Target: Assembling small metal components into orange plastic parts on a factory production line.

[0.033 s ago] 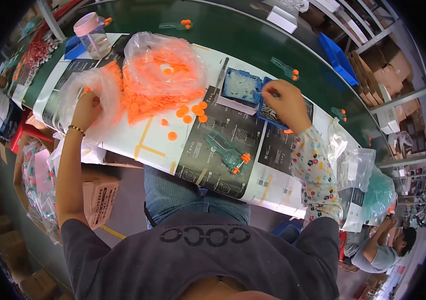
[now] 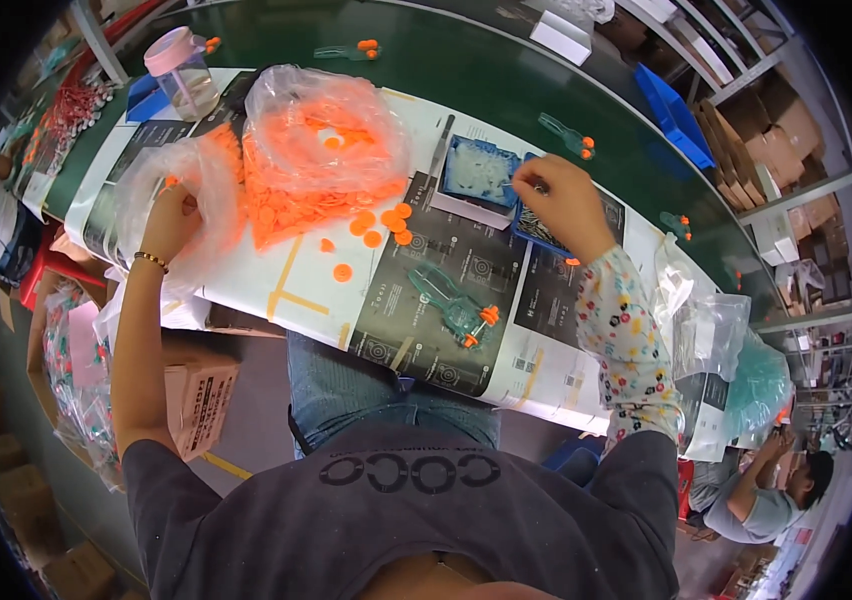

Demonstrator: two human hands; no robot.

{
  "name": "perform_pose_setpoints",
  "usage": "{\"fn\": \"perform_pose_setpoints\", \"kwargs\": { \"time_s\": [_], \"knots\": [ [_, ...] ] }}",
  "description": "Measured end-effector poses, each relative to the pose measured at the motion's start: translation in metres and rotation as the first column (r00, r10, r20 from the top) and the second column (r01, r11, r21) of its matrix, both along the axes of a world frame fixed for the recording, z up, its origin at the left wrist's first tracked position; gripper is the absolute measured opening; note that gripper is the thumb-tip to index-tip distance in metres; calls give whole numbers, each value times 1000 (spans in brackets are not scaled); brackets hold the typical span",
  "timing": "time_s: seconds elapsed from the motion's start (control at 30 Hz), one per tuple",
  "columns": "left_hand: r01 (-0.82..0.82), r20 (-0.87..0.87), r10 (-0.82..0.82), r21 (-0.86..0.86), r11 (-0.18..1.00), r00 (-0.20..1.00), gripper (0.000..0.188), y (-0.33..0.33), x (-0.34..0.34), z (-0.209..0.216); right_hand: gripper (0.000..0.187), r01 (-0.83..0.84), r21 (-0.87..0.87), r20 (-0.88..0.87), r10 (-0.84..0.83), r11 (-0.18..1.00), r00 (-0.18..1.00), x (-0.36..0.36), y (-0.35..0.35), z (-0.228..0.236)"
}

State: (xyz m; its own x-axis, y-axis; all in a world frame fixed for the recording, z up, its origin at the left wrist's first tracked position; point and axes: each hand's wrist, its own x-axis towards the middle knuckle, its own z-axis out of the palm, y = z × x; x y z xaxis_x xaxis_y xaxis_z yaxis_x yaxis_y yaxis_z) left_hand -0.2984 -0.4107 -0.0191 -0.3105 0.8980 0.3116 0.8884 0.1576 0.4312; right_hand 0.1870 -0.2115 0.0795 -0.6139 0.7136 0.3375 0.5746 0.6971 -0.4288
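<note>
My left hand (image 2: 174,222) reaches into the mouth of a clear plastic bag (image 2: 136,190) of small orange parts, its fingers bent together; whatever they hold is hidden. My right hand (image 2: 568,203) is over a blue tray (image 2: 536,235) of thin metal pins. Its thumb and fingertips are pinched beside a blue dish (image 2: 483,170) of whitish paste; anything between them is too small to make out. Before me lies a clear green bottle-shaped piece (image 2: 449,300) with orange parts at one end. Loose orange discs (image 2: 343,272) lie near a larger bag (image 2: 326,170) of them.
A pink-lidded jar (image 2: 184,75) stands at the far left. Similar green pieces (image 2: 568,133) lie on the green surface beyond. Clear plastic bags (image 2: 711,330) rest at the right; a carton (image 2: 201,400) sits below the table at left. Another person (image 2: 761,500) works at the far right.
My right hand has shifted slightly left, its fingertips closer to the paste dish. The left hand stays in the bag.
</note>
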Motion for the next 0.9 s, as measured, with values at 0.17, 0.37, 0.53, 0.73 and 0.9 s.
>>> {"fn": "perform_pose_setpoints", "kwargs": {
  "time_s": [0.17,0.37,0.53,0.73,0.9],
  "knots": [
    [-12,160,30,-109,994,987,15,0,2,0,11,-60,145,209,28,988,978,-31,13,-17],
    [5,150,4,-58,998,989,17,-18,19,11,12,-134,248,263,67,959,963,-49,25,-44],
    [-111,161,74,241,964,984,15,-31,50,21,8,-75,216,148,43,973,988,-41,6,-29],
    [-3,844,-464,483,876,269,18,4,190,73,5,-159,-129,-352,104,979,930,-34,-62,14],
    [80,729,-377,507,858,-571,20,24,265,66,5,-215,-140,-406,142,967,903,-38,-106,35]
  ]
}}
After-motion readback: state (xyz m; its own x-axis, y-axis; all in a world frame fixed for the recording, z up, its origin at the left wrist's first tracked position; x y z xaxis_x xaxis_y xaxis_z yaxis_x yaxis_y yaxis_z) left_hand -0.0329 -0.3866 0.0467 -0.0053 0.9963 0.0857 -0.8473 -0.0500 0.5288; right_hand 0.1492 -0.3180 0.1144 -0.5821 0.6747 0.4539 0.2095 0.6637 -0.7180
